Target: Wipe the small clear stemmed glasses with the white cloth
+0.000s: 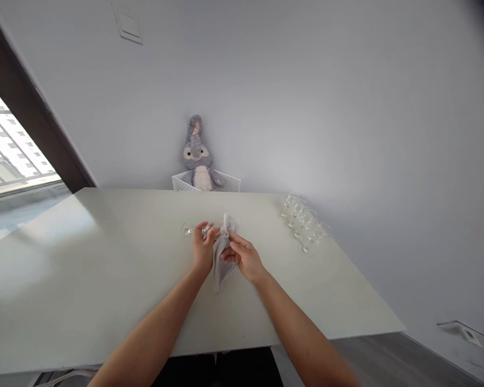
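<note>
The left hand's fingers [204, 239] curl around a clear glass [206, 231], closed to its width, its foot pointing left past them. The right hand's fingers [234, 248] pinch a pale cloth [221, 258] just right of the glass; the cloth touches the glass and hangs down between the hands. More glasses [304, 219] stand grouped on the bench [145, 279], well to the right of both hands' fingers.

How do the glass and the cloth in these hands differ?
The glass is see-through; the cloth is opaque and pale.
The glass lies sideways in the left hand; the cloth, creased and bunched, is held by the right hand.
Both are over the table.
</note>
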`<move>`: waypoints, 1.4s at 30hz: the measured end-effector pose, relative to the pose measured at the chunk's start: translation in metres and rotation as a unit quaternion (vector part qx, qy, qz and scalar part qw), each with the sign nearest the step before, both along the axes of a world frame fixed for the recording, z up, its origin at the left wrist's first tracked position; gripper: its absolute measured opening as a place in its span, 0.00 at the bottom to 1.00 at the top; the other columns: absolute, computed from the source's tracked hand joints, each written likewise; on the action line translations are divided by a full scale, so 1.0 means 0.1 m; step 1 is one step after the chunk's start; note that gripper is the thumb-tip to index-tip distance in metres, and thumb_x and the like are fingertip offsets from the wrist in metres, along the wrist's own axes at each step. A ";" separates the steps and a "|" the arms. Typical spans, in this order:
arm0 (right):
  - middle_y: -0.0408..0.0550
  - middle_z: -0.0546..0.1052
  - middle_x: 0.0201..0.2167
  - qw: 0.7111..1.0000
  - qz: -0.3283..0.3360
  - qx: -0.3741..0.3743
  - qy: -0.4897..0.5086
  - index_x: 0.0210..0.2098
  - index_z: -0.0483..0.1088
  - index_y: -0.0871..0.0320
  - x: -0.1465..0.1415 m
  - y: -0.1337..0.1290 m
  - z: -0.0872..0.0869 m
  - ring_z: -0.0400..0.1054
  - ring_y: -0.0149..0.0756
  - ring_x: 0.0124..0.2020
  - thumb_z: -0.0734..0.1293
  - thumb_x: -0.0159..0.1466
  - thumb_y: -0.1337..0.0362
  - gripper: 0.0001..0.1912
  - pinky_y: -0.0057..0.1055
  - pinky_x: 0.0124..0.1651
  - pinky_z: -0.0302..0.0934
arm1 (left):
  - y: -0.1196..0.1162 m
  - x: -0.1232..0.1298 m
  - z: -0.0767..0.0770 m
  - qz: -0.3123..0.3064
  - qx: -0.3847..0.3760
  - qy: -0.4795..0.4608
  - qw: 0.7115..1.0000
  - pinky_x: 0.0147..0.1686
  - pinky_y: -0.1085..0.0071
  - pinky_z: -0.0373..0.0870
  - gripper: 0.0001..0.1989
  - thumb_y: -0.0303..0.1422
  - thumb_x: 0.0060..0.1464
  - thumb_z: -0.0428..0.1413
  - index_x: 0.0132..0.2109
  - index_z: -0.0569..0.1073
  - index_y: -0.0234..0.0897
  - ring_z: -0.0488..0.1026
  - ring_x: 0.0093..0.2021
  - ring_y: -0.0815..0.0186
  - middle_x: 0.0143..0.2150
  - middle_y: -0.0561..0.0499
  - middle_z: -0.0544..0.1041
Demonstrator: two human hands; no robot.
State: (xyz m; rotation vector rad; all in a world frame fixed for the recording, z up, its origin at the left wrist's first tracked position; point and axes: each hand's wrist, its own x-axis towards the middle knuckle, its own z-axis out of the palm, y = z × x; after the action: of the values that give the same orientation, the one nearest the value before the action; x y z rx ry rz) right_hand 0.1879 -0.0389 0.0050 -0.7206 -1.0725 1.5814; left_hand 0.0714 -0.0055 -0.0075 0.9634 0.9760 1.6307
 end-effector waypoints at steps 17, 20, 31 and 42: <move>0.45 0.74 0.28 0.994 0.040 -0.061 0.078 0.40 0.67 0.59 0.17 0.13 -0.16 0.68 0.29 0.23 0.65 0.55 0.54 0.18 0.25 0.23 0.62 | -0.05 -0.10 0.18 -0.299 0.020 0.086 0.950 0.30 0.73 0.67 0.29 0.38 0.43 0.57 0.55 0.62 0.40 0.69 0.31 0.68 0.35 0.48 0.72; 0.48 0.74 0.33 0.999 0.036 -0.004 -0.003 0.44 0.66 0.58 0.16 0.12 -0.16 0.68 0.33 0.26 0.60 0.57 0.49 0.22 0.30 0.25 0.64 | -0.04 -0.11 0.16 -0.272 0.008 0.136 0.953 0.26 0.74 0.66 0.28 0.38 0.43 0.57 0.53 0.64 0.38 0.68 0.27 0.69 0.30 0.50 0.72; 0.47 0.73 0.43 0.957 -0.085 0.131 -0.245 0.45 0.68 0.54 0.13 0.13 -0.19 0.65 0.40 0.44 0.64 0.56 0.57 0.17 0.38 0.48 0.57 | 0.08 -0.17 0.07 -0.259 -0.026 0.138 0.955 0.34 0.69 0.68 0.22 0.45 0.46 0.53 0.48 0.70 0.41 0.69 0.39 0.61 0.40 0.47 0.73; 0.47 0.72 0.44 0.930 -0.109 0.171 -0.306 0.43 0.69 0.53 -0.02 0.06 -0.23 0.61 0.43 0.49 0.66 0.52 0.61 0.18 0.40 0.51 0.55 | 0.15 -0.16 -0.06 -0.187 -0.040 0.162 0.968 0.25 0.71 0.68 0.25 0.50 0.48 0.47 0.41 0.73 0.34 0.69 0.28 0.66 0.28 0.48 0.72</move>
State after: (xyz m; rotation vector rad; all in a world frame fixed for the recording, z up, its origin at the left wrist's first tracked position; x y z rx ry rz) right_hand 0.1858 -0.0331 -0.0178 -1.0806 -1.6075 0.9522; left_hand 0.0553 0.0098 -0.0131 1.2975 0.9934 1.1342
